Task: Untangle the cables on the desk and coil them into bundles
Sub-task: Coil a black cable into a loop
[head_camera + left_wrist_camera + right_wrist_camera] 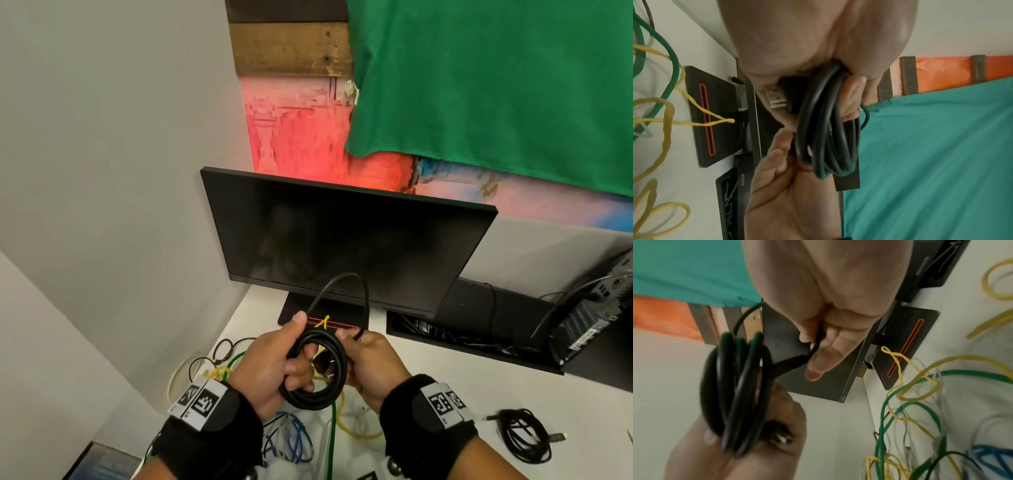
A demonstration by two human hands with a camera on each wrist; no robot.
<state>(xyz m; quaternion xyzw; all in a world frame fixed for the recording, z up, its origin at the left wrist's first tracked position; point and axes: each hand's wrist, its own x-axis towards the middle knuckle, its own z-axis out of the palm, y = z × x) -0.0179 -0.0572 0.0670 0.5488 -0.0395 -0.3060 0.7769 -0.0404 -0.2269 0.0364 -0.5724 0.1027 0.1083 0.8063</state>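
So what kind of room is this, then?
Probably an office or computer workstation: a dark monitor stands on a white desk, a small computer unit sits at the right, and network-style cables lie tangled on it.

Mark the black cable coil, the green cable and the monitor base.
black cable coil (337,356): head view, right side of the loops.
green cable (331,442): head view, straight run below the coil.
monitor base (906,344): right wrist view, dark plate.

Black cable (317,370), coiled, held aloft.
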